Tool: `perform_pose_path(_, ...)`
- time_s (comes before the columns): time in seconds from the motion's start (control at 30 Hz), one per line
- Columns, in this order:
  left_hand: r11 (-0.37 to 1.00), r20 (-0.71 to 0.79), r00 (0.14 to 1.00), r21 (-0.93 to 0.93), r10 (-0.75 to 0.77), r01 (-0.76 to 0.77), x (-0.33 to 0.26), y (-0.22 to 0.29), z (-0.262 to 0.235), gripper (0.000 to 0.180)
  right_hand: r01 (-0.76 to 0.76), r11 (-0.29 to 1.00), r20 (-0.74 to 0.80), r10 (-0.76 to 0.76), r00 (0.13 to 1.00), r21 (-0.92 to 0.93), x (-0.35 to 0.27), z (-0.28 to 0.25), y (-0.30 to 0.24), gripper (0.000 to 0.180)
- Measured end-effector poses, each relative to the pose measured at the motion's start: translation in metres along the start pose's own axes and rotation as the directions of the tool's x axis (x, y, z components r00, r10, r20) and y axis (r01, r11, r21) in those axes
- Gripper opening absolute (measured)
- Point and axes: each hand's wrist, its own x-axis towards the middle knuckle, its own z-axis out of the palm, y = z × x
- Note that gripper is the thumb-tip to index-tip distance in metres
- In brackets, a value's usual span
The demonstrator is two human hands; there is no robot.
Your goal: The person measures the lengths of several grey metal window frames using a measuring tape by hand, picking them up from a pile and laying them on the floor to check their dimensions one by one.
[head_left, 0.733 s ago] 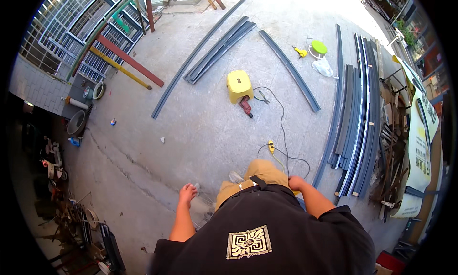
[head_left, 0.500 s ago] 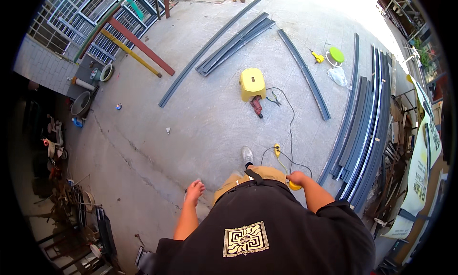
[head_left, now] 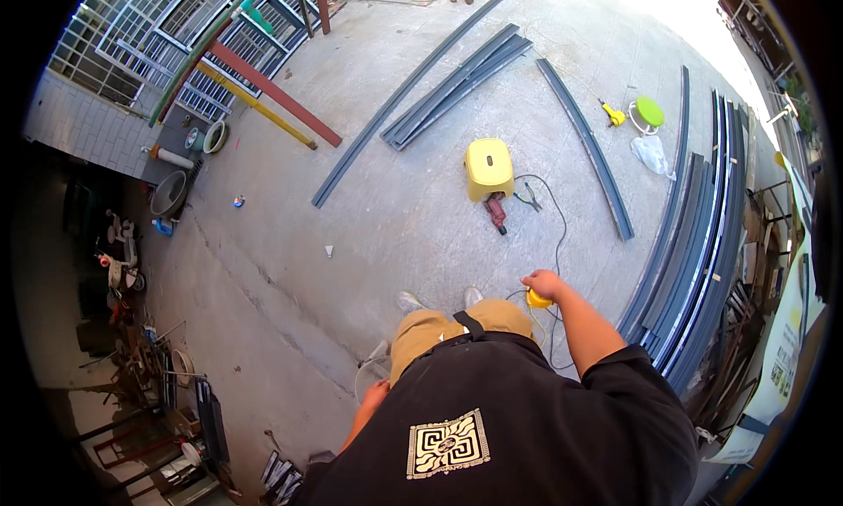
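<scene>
My right hand (head_left: 543, 284) is closed around a rounded yellow object (head_left: 538, 299), held out in front of my right thigh above the floor. Its exact kind is hard to make out. A dark power cord (head_left: 562, 234) passes behind that hand. Low at my left side is my left hand (head_left: 378, 391), beside a pale round rim (head_left: 367, 376); its fingers are mostly hidden. Ahead on the concrete stands a yellow plastic stool (head_left: 488, 168). A red power tool (head_left: 496, 214) lies against its near side, with pliers (head_left: 529, 198) to the right.
Long grey metal profiles (head_left: 457, 86) lie ahead, a single profile (head_left: 587, 150) right of the stool, and a large stack (head_left: 694, 242) along the right. Beyond are a green-topped stool (head_left: 649, 112) and yellow plug (head_left: 613, 114). Red and yellow beams (head_left: 277, 97) lean at left.
My right hand has moved forward, away from my waist, with the yellow object. My left hand has dropped back toward my hip. Both shoes now show, and the view has shifted left.
</scene>
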Motion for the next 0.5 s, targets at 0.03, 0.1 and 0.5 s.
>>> perform_pose_path(0.03,0.996,0.010,0.998,0.073,0.059,-0.060,-0.008,0.031,0.000,0.045,0.016,0.999,-0.037,-0.015,0.999,0.036,-0.005,-0.010,-0.005,0.057)
perform_pose_path(0.1,0.985,0.054,0.994,0.141,0.096,-0.103,-0.022,0.101,-0.002,0.045,-0.016,0.997,-0.071,0.021,0.997,0.075,-0.008,-0.014,-0.004,0.058)
perform_pose_path(0.5,0.998,0.034,0.999,0.065,-0.010,0.008,0.055,0.273,-0.075,0.046,-0.184,0.982,0.013,0.184,0.983,0.031,-0.089,0.095,0.082,0.068)
